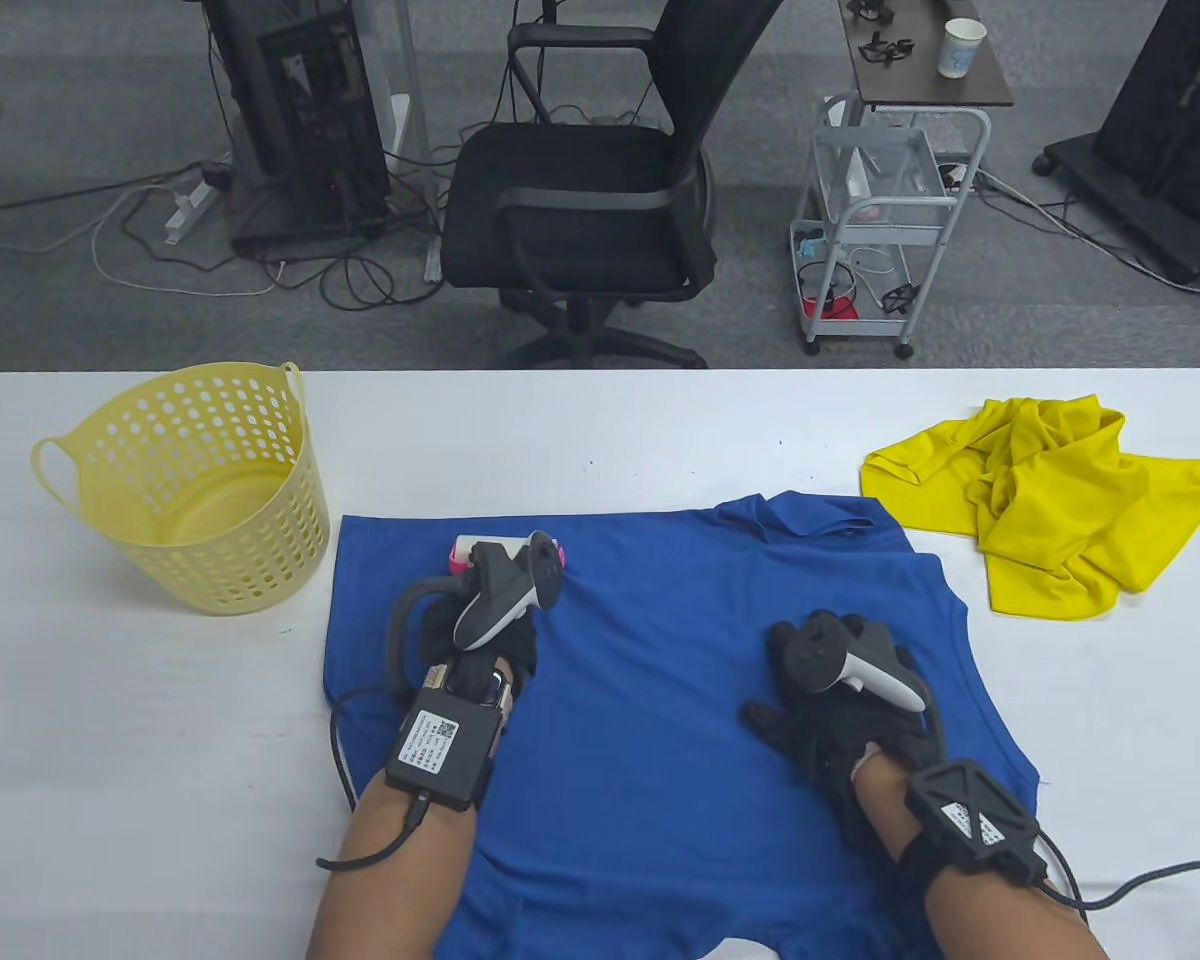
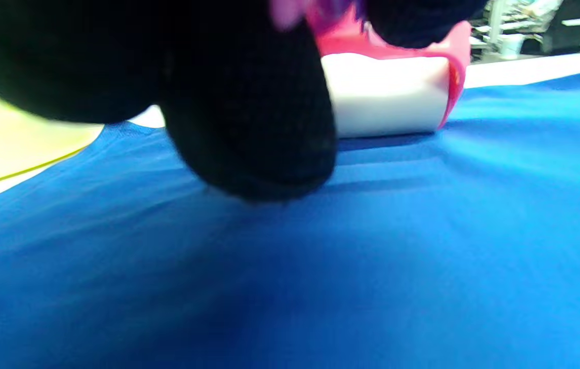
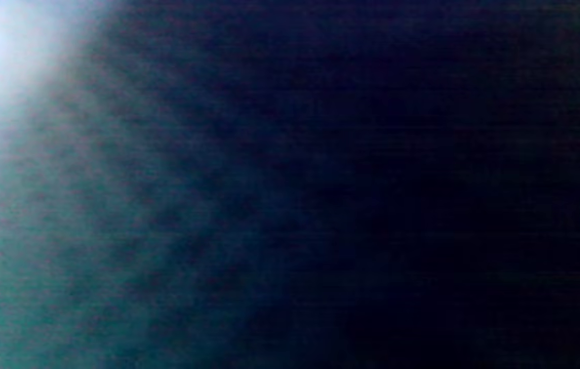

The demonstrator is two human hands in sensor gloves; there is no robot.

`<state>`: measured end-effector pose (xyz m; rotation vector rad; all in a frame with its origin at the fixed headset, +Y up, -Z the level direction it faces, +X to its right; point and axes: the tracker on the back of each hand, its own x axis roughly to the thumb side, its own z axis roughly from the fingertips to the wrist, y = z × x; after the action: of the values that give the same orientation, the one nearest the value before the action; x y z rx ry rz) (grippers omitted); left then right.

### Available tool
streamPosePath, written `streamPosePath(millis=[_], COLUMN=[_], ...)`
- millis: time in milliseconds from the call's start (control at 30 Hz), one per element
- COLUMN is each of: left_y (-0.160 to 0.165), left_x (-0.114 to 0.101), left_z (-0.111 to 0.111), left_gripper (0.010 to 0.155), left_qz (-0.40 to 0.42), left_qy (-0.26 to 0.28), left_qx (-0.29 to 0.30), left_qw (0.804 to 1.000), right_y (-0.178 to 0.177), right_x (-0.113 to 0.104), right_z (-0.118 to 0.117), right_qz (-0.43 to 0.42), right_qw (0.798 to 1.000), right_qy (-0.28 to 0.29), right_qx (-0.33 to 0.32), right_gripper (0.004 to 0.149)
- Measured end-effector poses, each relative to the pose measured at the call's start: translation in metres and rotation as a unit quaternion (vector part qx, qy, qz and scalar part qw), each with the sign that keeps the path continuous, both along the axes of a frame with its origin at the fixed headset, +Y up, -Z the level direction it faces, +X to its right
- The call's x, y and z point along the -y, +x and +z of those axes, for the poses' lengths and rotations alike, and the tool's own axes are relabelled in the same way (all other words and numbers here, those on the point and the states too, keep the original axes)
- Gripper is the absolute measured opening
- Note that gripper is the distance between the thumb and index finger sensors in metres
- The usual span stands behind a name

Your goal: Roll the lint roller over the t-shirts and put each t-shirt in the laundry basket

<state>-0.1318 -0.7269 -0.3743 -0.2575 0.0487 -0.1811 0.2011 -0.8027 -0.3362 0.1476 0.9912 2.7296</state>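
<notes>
**Fabric may bunch under the roller near the shirt's far-left edge**

At the worktop's left side stands the pale yellow perforated plastic laundry basket (image 1: 190,480), holding nothing that shows, so no shirt is in it yet. Just beside it, toward the middle of the worktop, the blue t-shirt (image 1: 660,700) lies spread flat, reaching the near edge. The left hand (image 1: 480,625) grips the pink-handled lint roller with a white sticky drum (image 1: 480,553), its fingers curled round the handle; the left wrist view shows the drum (image 2: 384,95) resting on the blue cloth close to the shirt's far-left edge. The likely trouble is here: a sticky drum can catch the thin fabric and drag it into folds, or run off the shirt onto the bare worktop (image 1: 140,750).

The right hand (image 1: 835,705) rests on the shirt toward its right side, apparently pinning it; whether its fingers lie straight or curled cannot be told, and its wrist view is dark. If that hold is too light, the cloth could slide toward the roller.

Near the worktop's far-right corner the crumpled yellow t-shirt (image 1: 1050,500) waits, apart from the blue one.
</notes>
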Motion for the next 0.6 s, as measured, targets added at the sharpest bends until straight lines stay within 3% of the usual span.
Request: streamPosePath(millis=[133,367,467,600], left_y=[-0.019,-0.059,-0.065,-0.060], left_x=[-0.012,-0.028,-0.031,-0.030], left_z=[0.052,0.143,0.157,0.141], left_gripper=[0.065,0.064,0.064,0.064], left_qz=[0.011,0.046,0.047,0.047], left_qy=[-0.037,-0.117,-0.135,-0.123], left_qx=[0.057,0.088,0.086,0.092], left_qw=[0.998,0.988,0.986,0.987], right_y=[0.000,0.000,0.000,0.000], right_x=[0.000,0.000,0.000,0.000], right_z=[0.000,0.000,0.000,0.000], right_qz=[0.000,0.000,0.000,0.000], right_qw=[1.000,1.000,1.000,1.000], right_qy=[0.000,0.000,0.001,0.001], right_qx=[0.000,0.000,0.000,-0.001], right_gripper=[0.090,0.090,0.090,0.090])
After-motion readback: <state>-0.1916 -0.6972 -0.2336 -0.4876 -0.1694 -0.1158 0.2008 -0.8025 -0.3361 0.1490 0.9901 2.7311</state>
